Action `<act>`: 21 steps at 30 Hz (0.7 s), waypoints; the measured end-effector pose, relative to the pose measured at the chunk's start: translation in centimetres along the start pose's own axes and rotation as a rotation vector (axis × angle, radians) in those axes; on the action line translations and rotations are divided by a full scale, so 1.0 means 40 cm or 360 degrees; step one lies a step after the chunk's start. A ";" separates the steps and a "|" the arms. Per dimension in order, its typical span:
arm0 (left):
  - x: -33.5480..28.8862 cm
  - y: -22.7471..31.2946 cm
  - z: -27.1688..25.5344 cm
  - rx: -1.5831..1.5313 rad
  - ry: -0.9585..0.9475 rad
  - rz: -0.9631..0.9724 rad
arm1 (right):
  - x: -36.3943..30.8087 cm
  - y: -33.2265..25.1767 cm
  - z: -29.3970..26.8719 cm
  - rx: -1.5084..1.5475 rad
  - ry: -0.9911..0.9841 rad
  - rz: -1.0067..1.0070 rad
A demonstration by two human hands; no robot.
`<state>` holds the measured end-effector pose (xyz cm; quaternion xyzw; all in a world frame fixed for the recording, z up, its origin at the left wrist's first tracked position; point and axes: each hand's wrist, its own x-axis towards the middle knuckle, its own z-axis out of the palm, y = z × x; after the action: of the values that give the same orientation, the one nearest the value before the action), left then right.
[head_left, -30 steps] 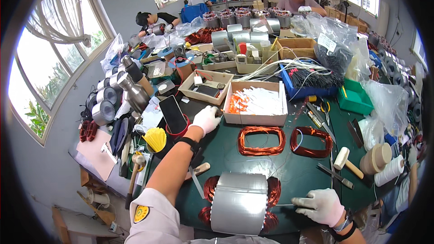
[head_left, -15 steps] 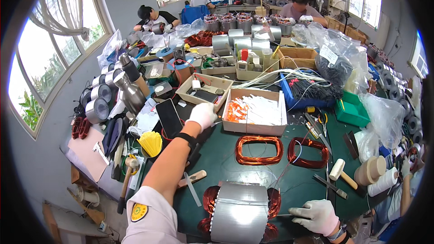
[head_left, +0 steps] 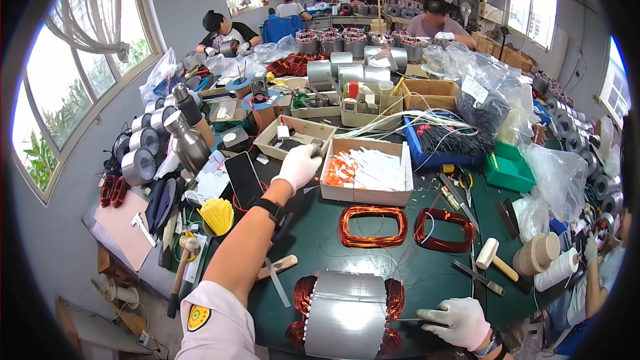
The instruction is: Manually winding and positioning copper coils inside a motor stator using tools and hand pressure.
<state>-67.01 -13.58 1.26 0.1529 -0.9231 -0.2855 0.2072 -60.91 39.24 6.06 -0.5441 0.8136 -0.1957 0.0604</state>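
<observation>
My left hand (head_left: pixel 298 168), in a white glove, reaches to the right front corner of a shallow beige tray (head_left: pixel 293 130). Its fingers are closed; something dark grey shows at the fingertips, too small to make out. A grey metal stator core (head_left: pixel 347 313) lies on its side at the near edge, copper windings (head_left: pixel 395 299) bulging from both ends. Beside its right end rests my gloved right hand (head_left: pixel 460 323), closed on a thin grey rod (head_left: pixel 405 320) that points at the windings. Beyond the core lie a bright copper coil (head_left: pixel 373 208) and a darker coil (head_left: pixel 472 228).
A carton of white and orange strips (head_left: pixel 408 190) stands right of the tray. A phone (head_left: pixel 244 179) and yellow strips (head_left: pixel 217 217) lie left. At right are a mallet (head_left: pixel 488 253), a brush (head_left: pixel 479 277) and a thread spool (head_left: pixel 557 272). Other people work farther off.
My left hand has moved a little farther toward the tray and its fingers now show a dark grey thing. My right hand stays beside the core with the rod. The whole view has shifted slightly.
</observation>
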 end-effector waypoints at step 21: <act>-0.055 -0.042 0.054 0.0981 -0.0670 0.0013 | -0.008 -0.001 -0.002 0.0028 0.0012 -0.0022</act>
<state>-65.83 -13.05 -2.00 0.1423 -0.9888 -0.0187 -0.0418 -60.76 39.53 6.12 -0.5486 0.8082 -0.2054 0.0609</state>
